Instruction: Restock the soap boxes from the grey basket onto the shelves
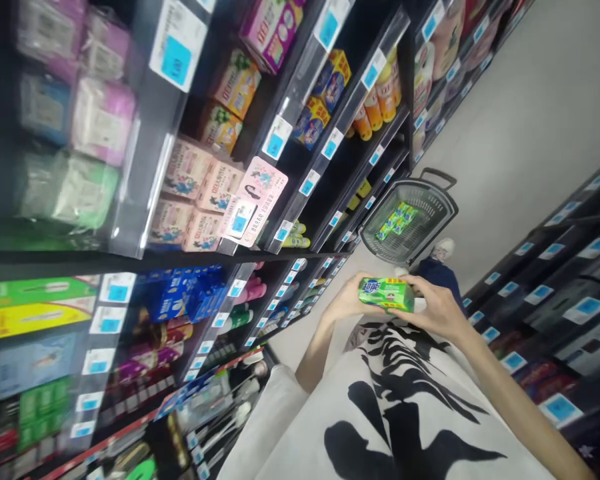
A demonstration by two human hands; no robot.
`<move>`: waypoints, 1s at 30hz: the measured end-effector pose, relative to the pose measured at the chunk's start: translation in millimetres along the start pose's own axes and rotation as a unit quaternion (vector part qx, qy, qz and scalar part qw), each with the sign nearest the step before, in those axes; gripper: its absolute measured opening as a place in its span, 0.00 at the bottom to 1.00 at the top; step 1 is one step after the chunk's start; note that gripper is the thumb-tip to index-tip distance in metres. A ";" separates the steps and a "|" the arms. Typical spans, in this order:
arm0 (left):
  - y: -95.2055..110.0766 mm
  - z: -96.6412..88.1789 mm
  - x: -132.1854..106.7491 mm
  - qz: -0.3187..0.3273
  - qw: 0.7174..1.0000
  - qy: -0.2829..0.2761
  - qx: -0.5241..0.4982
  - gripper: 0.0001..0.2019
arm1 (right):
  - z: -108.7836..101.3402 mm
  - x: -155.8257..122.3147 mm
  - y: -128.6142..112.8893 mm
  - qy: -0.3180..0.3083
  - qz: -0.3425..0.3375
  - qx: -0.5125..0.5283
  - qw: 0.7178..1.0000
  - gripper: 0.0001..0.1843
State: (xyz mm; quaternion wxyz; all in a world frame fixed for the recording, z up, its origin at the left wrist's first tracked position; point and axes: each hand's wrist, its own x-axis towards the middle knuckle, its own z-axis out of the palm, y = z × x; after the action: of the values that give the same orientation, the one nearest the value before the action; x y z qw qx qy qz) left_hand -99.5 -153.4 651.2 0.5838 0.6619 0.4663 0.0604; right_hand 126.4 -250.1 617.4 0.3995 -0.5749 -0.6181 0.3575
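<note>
A green soap pack (386, 294) with blue lettering and a yellow-red edge is held in front of my body. My left hand (351, 297) grips its left end, and the fingers and thumb of my right hand (433, 305) close on the right end. Some of the pack's right side is covered by my fingers. Beyond it on the floor stands a dark shopping basket (451, 212) with its handle folded outward. Inside lie several similar green packs (396, 220).
Shelves of boxed goods run along the left, with pink boxes (187, 167), yellow-orange bottles (383, 97) and price tags (180, 43) on the edges. Another shelf (555, 300) lines the right. Pale floor (525, 133) lies between. Shoes and dark trouser legs (437, 273) show near the basket.
</note>
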 end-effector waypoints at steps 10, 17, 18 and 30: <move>-21.3 62.1 70.9 0.067 0.988 -0.122 0.074 0.40 | -41.0 26.7 39.0 -0.026 -0.145 -0.197 0.969 0.25; -37.9 86.6 110.9 0.042 0.998 -0.042 0.010 0.39 | -49.4 31.9 82.3 0.009 -0.068 -0.062 0.996 0.18; -33.9 80.1 114.9 0.053 0.998 -0.026 0.015 0.36 | -46.3 35.5 83.6 0.032 -0.047 0.003 0.998 0.19; 1.6 -128.2 136.4 0.159 0.772 0.490 0.372 0.30 | -8.6 49.1 123.2 0.092 0.168 0.141 0.971 0.06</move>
State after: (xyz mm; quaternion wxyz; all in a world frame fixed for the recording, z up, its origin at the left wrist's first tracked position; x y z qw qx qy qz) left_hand -102.6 32.4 629.1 -0.0331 0.7732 0.5629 0.2904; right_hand 185.5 -191.0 514.1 0.4654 -0.6390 -0.4166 0.4489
